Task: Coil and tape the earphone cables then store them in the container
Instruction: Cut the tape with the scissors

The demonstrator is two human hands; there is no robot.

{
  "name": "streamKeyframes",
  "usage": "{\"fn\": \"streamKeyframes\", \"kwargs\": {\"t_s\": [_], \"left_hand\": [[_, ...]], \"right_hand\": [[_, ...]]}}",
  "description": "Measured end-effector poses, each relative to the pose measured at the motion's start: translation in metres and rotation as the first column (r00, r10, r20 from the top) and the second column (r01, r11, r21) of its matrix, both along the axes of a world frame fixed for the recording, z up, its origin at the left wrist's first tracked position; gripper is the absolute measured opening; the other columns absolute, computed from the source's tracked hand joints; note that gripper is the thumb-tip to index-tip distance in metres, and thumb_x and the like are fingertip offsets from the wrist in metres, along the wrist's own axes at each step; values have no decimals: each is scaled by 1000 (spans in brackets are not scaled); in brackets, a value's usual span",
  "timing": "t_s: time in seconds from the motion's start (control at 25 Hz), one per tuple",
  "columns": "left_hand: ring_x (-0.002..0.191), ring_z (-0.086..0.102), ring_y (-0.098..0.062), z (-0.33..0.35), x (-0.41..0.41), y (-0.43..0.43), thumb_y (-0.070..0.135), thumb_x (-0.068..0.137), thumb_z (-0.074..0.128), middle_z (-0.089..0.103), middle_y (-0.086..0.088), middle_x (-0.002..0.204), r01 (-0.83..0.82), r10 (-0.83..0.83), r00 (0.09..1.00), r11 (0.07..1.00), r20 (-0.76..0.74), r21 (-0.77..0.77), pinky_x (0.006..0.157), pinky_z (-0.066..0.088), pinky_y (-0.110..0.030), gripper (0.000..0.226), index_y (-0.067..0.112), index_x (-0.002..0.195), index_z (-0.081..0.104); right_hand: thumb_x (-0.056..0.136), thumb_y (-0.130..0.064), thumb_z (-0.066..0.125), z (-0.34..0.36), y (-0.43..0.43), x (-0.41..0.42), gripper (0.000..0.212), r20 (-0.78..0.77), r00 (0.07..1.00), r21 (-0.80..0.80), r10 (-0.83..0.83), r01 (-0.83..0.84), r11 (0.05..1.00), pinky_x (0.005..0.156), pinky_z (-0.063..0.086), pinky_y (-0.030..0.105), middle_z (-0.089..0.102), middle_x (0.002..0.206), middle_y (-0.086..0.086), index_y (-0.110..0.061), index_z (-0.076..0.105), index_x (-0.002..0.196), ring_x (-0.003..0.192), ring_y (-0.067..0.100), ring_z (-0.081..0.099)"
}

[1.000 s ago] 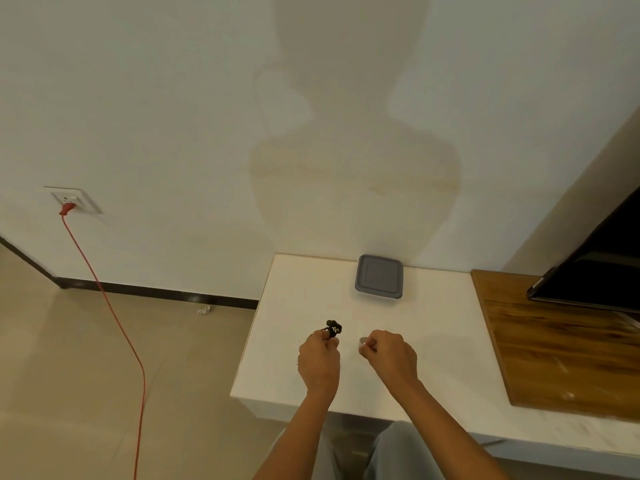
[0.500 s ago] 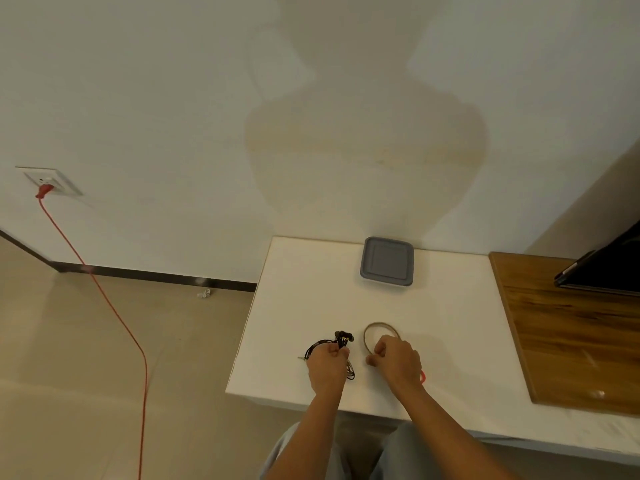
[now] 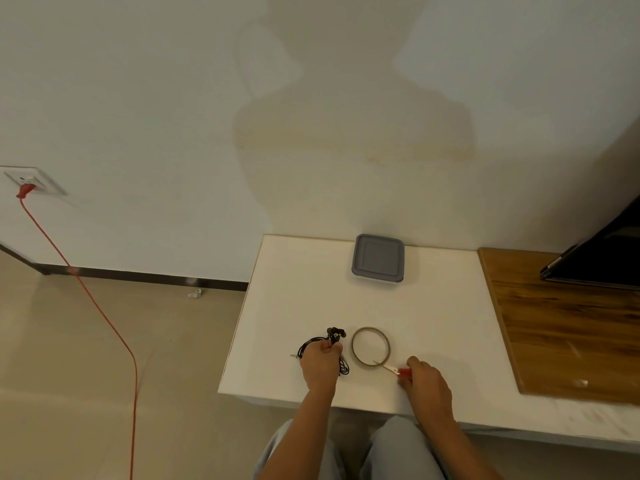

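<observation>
Two hands work apart at the near edge of the white surface (image 3: 294, 299). The left hand (image 3: 320, 367) grips the cable (image 3: 343, 367), a black bundle of loops. The earbuds (image 3: 335, 335) stick up past the fingers, and a few loops spill out below, toward the person. The right hand (image 3: 426, 382) is curled on the red handle of the scissors (image 3: 391, 368). Their blades point at the tape (image 3: 370, 346) and seem to touch its near rim. The tape lies flat just beside the cable.

The step in hand looks like cutting a strip to bind the coil. To do it well, the left pinch should sit where the loops cross and hold tight, or the coil will spring open. The loose loops below the hand want tucking in first. Neither hand holds the tape itself, so drawing a strip off may drag the whole ring along. It probably needs pinning down, or the scissors laid aside for a moment. The strip belongs across the gathered loops, clear of the earbuds.

One container (image 3: 378, 258), grey and square, stands at the far side of the surface by the wall, well apart from both hands. Its lid is on, so what is inside cannot be told. The lid must come off before the cable goes in.
</observation>
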State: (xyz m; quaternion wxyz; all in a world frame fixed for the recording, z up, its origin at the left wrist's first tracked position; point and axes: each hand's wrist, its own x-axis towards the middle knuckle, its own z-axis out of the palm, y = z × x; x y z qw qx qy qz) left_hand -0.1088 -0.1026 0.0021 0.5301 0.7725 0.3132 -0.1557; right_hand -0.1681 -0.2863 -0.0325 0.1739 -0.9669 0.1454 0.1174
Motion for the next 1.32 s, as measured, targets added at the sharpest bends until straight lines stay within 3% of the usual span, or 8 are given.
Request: {"fn": "streamKeyframes", "kwargs": {"t_s": [0.36, 0.6, 0.76, 0.88, 1.0, 1.08, 1.2, 1.32], "left_hand": [[54, 43, -11, -3, -3, 4, 15, 85, 67, 49, 3, 54, -52, 53, 999, 992, 4, -119, 51, 32, -23, 36, 16, 53, 49], [53, 43, -9, -5, -2, 5, 16, 85, 68, 50, 2, 58, -72, 70, 997, 986, -22, -151, 49, 31, -19, 34, 15, 57, 49], [55, 41, -10, -6, -3, 5, 14, 86, 68, 47, 4, 58, -75, 76, 997, 983, -3, -168, 49, 31, -17, 27, -9, 75, 60], [53, 38, -8, -6, -3, 7, 13, 86, 67, 45, 3, 57, -52, 54, 999, 985, 4, -165, 44, 31, -12, 35, 10, 56, 49], [52, 37, -6, -5, -4, 6, 13, 87, 67, 48, 2, 62, -58, 58, 998, 986, -8, -156, 49, 42, -20, 28, -3, 67, 56], [51, 37, -6, -6, -4, 6, 14, 87, 66, 45, 4, 57, -50, 49, 999, 987, -11, -154, 45, 34, -15, 28, 1, 65, 56], [53, 41, -10, -8, -3, 7, 16, 87, 67, 46, 4, 55, -38, 37, 999, 988, -8, -152, 48, 29, -17, 23, 3, 69, 60], [58, 44, -13, -7, -2, 8, 17, 85, 68, 50, 3, 56, -51, 50, 999, 986, -14, -158, 51, 33, -20, 19, 3, 73, 64]], "right_hand": [[95, -23, 49, 3, -12, 13, 23, -114, 993, -41, -16, 12, 999, 56, 39, 23, 65, 76, -1, -13, 66, 81, 70, 13, 63], [93, -23, 57, 12, -13, 30, 15, -123, 985, -99, -119, 107, 989, 71, 52, 27, 68, 96, 6, -10, 63, 98, 84, 18, 66], [97, -28, 48, 16, -15, 21, 16, -138, 986, -279, -98, 56, 959, 71, 42, 22, 70, 100, -3, -20, 61, 102, 87, 11, 66], [96, -33, 49, 20, -23, 14, 21, -179, 978, -319, -104, 42, 947, 74, 48, 21, 70, 102, -4, -19, 61, 107, 88, 10, 65], [91, -30, 59, 20, -32, 6, 16, -211, 969, -24, -125, 123, 992, 74, 54, 28, 66, 89, 1, -15, 58, 93, 82, 18, 65], [83, -29, 69, 24, -31, 4, 18, -231, 970, 271, -77, 140, 952, 69, 51, 30, 65, 80, 1, -14, 60, 87, 76, 19, 65], [80, -22, 70, 45, -10, 13, 20, -393, 920, 600, -3, 259, 757, 54, 41, 19, 72, 76, 3, -10, 66, 96, 61, 9, 59], [90, -21, 61, 50, 5, 26, 23, -598, 794, 719, 110, 471, 511, 45, 32, 15, 69, 73, 7, -3, 64, 104, 49, 5, 44]]}}
